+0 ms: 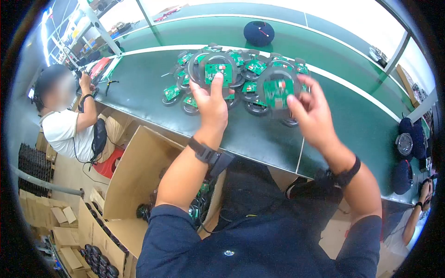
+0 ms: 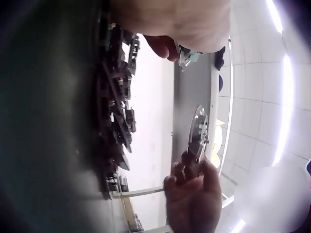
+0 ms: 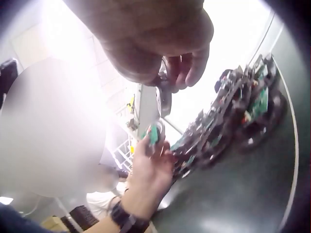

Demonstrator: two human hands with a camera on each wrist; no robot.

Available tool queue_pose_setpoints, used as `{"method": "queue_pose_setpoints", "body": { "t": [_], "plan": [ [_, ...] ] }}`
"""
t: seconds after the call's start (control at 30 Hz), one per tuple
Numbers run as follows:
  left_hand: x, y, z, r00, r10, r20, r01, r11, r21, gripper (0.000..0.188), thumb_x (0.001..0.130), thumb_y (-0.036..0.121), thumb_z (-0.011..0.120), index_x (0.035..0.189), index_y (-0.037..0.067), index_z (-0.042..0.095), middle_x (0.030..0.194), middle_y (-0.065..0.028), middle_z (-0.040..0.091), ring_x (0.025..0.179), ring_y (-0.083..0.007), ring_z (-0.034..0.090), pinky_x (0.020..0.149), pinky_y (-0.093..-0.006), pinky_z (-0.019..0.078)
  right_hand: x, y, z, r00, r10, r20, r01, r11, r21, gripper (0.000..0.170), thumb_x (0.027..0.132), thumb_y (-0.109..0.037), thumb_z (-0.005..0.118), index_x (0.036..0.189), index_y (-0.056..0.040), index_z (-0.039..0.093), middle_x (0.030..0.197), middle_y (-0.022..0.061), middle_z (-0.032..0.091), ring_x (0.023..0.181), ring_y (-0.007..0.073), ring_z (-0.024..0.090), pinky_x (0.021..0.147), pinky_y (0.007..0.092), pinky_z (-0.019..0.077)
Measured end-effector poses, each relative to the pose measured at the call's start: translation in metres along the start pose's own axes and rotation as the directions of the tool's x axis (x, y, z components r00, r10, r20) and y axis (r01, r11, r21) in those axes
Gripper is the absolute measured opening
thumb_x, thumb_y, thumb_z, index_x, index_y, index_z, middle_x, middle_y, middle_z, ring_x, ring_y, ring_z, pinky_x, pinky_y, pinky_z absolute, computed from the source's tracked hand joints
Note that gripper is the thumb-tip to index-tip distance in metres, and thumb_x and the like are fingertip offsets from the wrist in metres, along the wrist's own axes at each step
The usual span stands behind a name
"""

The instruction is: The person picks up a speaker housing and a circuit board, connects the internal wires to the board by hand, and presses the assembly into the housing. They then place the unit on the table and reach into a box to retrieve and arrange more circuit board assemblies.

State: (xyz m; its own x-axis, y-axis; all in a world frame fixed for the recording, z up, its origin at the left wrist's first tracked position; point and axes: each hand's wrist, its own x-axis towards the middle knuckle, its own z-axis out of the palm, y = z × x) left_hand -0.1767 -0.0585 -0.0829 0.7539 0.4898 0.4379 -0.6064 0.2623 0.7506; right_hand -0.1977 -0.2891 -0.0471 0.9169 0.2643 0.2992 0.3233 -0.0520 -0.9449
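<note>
My left hand (image 1: pixel 212 109) grips a round dark ring-shaped part with a green circuit board (image 1: pixel 225 69), thumb pressed on the board. To its right, my right hand (image 1: pixel 317 120) holds a similar ring with a circuit board (image 1: pixel 273 92), slightly blurred, pinched at the edge by thumb and fingers. Both parts are raised over a heap of like ring parts (image 1: pixel 255 67) on the green bench. In the left wrist view the right hand's part (image 2: pixel 198 128) appears edge-on. The right wrist view shows the left hand's part (image 3: pixel 154 133) tilted beyond the right hand.
The green bench (image 1: pixel 148 92) has a dark round fabric-covered object (image 1: pixel 258 34) behind the heap and more dark items (image 1: pixel 402 176) at right. Below stands an open cardboard box (image 1: pixel 134 171) holding similar parts. A seated person (image 1: pixel 69 120) works at the left.
</note>
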Motion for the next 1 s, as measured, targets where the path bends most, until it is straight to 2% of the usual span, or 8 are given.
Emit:
{"method": "queue_pose_setpoints", "body": {
  "t": [0.07,0.43,0.5,0.63,0.7,0.8,0.87,1.0],
  "plan": [
    [0.003,-0.012,-0.005,0.999,0.032,-0.002,-0.032,0.999,0.001,0.043,0.097,0.015,0.058,0.133,0.012,0.035,0.11,-0.009,0.062,0.077,-0.0191,0.067,0.056,-0.0273,0.0523,0.036,-0.009,-0.01,0.999,-0.042,-0.024,0.034,0.959,-0.282,0.047,0.092,-0.013,0.064,0.134,-0.0019,0.045,0.089,0.0088,0.067,0.082,0.0124,0.06,0.074,0.0305,0.0488],
    [-0.01,-0.005,0.0,0.998,0.015,0.055,-0.017,0.999,0.029,0.043,0.098,0.014,0.053,0.135,0.009,0.033,0.109,-0.0123,0.063,0.074,-0.022,0.068,0.052,-0.0272,0.052,0.137,0.014,0.001,0.989,-0.015,0.146,0.115,0.696,-0.709,0.043,0.091,-0.021,0.064,0.128,-0.0021,0.055,0.098,0.0145,0.067,0.085,0.0246,0.064,0.082,0.0345,0.0511],
    [-0.011,-0.004,-0.001,0.998,0.005,0.066,-0.008,0.999,0.034,0.041,0.098,0.015,0.052,0.135,0.009,0.035,0.109,-0.0123,0.063,0.076,-0.0224,0.069,0.053,-0.0273,0.0521,0.14,0.033,-0.002,0.92,-0.342,0.192,0.296,0.284,-0.912,0.042,0.089,-0.022,0.065,0.126,-0.0035,0.058,0.102,0.0139,0.066,0.089,0.0266,0.063,0.084,0.0356,0.0512],
    [-0.011,-0.006,-0.005,0.984,-0.049,0.171,0.051,0.999,-0.012,0.037,0.1,0.023,0.049,0.131,0.005,0.04,0.107,-0.0117,0.064,0.077,-0.023,0.069,0.055,-0.0271,0.052,0.138,0.037,0.005,0.795,-0.572,0.2,0.436,0.312,-0.844,0.042,0.088,-0.028,0.068,0.121,-0.0031,0.062,0.095,0.015,0.069,0.089,0.0306,0.064,0.086,0.0402,0.0514],
    [-0.014,-0.002,-0.003,0.949,-0.123,0.289,0.152,0.985,-0.077,0.037,0.101,0.028,0.047,0.129,0.004,0.045,0.107,-0.0102,0.065,0.077,-0.0218,0.069,0.057,-0.0289,0.0528,0.118,0.012,0.018,0.977,-0.169,0.128,0.204,0.914,-0.352,0.04,0.092,-0.033,0.066,0.119,-0.003,0.065,0.094,0.0085,0.069,0.088,0.0208,0.063,0.084,0.0348,0.0507],
    [-0.021,-0.015,-0.006,0.895,-0.165,0.415,0.179,0.984,0.005,0.038,0.101,0.025,0.049,0.131,0.002,0.047,0.111,-0.0086,0.064,0.088,-0.0181,0.068,0.07,-0.0297,0.0548,0.09,-0.016,0.022,0.94,0.138,0.312,-0.105,0.987,-0.121,0.038,0.098,-0.034,0.06,0.118,-0.0024,0.065,0.095,0.0025,0.068,0.086,0.0115,0.06,0.08,0.0301,0.0505],
    [-0.026,-0.019,-0.003,0.884,-0.085,0.46,0.07,0.996,0.05,0.04,0.1,0.019,0.053,0.134,-0.002,0.048,0.118,-0.0076,0.063,0.107,-0.0122,0.059,0.094,-0.0278,0.0473,0.078,-0.004,0.02,0.939,0.011,0.343,0.018,0.996,-0.083,0.03,0.101,-0.028,0.055,0.114,-0.0035,0.067,0.095,-0.0006,0.068,0.081,0.0073,0.06,0.071,0.0269,0.0504],
    [-0.028,-0.004,0.004,0.904,-0.159,0.397,0.092,0.979,0.184,0.037,0.099,0.017,0.057,0.13,0.0,0.049,0.115,-0.0081,0.062,0.101,-0.0101,0.057,0.085,-0.0257,0.0471,0.056,0.001,0.009,0.924,0.211,0.319,-0.224,0.975,0.002,0.026,0.101,-0.025,0.055,0.109,-0.0037,0.067,0.089,-0.0016,0.067,0.073,0.0047,0.059,0.059,0.0224,0.0477]
  ]
}}
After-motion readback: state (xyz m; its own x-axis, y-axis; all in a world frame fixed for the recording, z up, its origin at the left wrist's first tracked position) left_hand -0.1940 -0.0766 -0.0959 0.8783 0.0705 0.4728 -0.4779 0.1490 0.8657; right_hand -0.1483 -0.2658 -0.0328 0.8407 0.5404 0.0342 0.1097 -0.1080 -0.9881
